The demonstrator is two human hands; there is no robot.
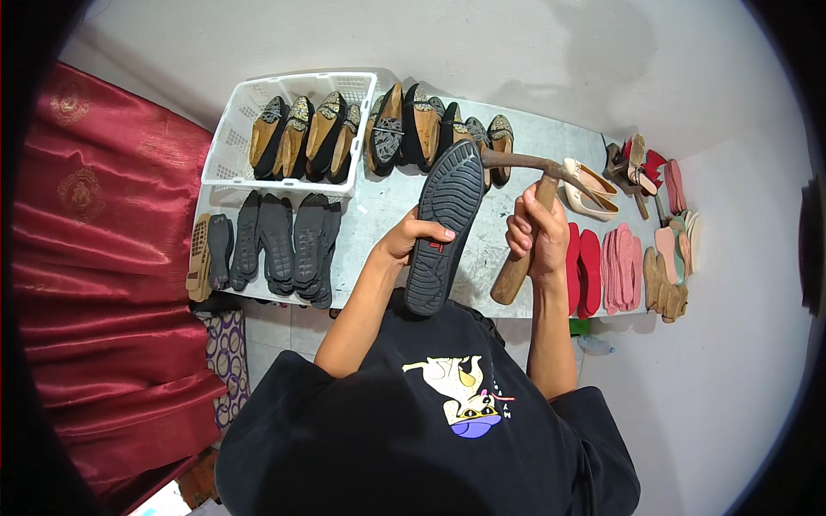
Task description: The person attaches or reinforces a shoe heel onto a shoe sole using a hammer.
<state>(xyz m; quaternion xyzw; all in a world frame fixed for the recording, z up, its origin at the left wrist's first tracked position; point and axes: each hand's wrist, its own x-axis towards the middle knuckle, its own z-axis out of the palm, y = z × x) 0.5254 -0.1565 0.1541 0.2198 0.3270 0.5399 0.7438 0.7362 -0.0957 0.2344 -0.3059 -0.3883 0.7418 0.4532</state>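
A black shoe [443, 232] is raised over the table with its ridged sole facing me, toe pointing away. My left hand [407, 238] grips it along its left side, the thumb lying across the sole. In my right hand [542, 224] is a hammer [514, 279], its wooden handle wrapped by my fingers. The hammer's rusty metal head reaches left, its end beside or against the toe of the sole; I cannot tell whether they touch. The shoe's upper is hidden from view.
Patterned flats [403, 129] line the table's [370, 215] back, several in a white basket [215, 159]. Black soles [277, 245] lie at left. On the right are cream shoes [588, 191], red insoles [585, 271], pink insoles [621, 268] and tools. A red curtain [112, 258] hangs left.
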